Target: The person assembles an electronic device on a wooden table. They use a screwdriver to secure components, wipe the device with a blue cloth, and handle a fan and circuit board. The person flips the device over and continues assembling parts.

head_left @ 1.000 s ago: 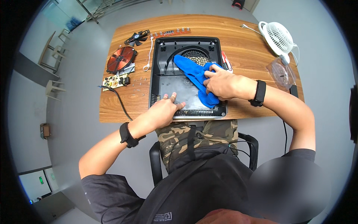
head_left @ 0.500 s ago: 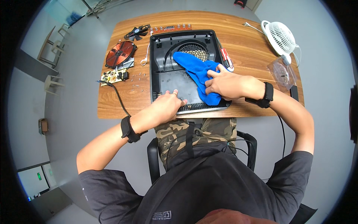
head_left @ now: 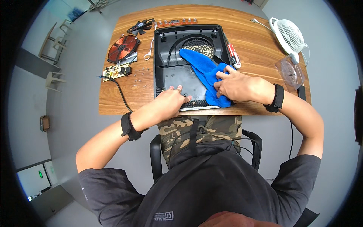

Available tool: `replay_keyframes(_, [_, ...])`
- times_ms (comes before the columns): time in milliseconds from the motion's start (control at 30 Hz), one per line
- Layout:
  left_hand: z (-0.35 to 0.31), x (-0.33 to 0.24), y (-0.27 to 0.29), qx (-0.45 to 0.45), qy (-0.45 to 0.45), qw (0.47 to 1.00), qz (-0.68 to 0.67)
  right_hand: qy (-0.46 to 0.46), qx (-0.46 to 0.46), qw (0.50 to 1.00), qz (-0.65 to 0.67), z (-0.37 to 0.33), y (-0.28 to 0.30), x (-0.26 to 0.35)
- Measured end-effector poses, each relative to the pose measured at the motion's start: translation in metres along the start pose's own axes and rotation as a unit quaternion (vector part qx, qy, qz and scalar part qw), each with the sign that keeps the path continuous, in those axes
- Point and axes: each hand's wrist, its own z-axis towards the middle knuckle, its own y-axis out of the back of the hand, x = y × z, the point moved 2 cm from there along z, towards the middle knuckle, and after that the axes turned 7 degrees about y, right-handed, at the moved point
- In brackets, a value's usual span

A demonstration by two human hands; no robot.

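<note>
Right hand [head_left: 235, 86] grips blue cloth [head_left: 207, 72] (bunched); left hand [head_left: 170, 102], fingers spread, rests on black casing [head_left: 177, 77].

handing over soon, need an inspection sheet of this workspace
surface: brown wooden table
work items: black housing, open side up; blue cloth lying across it
clutter: coppery disc, small black fan, circuit board, small metal parts on the left; red-handled screwdriver, white fan on the right
left hand: fingers spread on the housing's near edge
right hand: gripping the cloth
cables: black cable at the circuit board; white cable left of the housing
surroundings: grey floor, pale stool, brown box
</note>
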Motion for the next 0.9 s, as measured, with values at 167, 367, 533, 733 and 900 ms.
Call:
replay_keyframes(167, [0.005, 0.000, 0.000, 0.016, 0.009, 1.000, -0.007, -0.018, -0.064, 0.998, 0.011, 0.008, 0.016, 0.000])
replay_keyframes(367, [0.005, 0.004, -0.003, 0.034, -0.016, 0.999, 0.036, 0.019, -0.178, 0.977, 0.114, 0.047, 0.003, 0.027])
replay_keyframes(533, [0.001, -0.001, 0.009, 0.031, -0.002, 1.000, -0.007, 0.004, -0.070, 0.992, 0.109, 0.028, -0.004, 0.006])
replay_keyframes(733, [-0.001, 0.000, 0.001, 0.023, 0.014, 1.000, 0.000, -0.018, 0.027, 0.999, 0.031, 0.011, 0.012, 0.006])
replay_keyframes(900, [-0.015, -0.004, 0.017, 0.011, 0.022, 1.000, -0.017, -0.034, -0.074, 0.993, 0.084, 0.018, 0.011, -0.006])
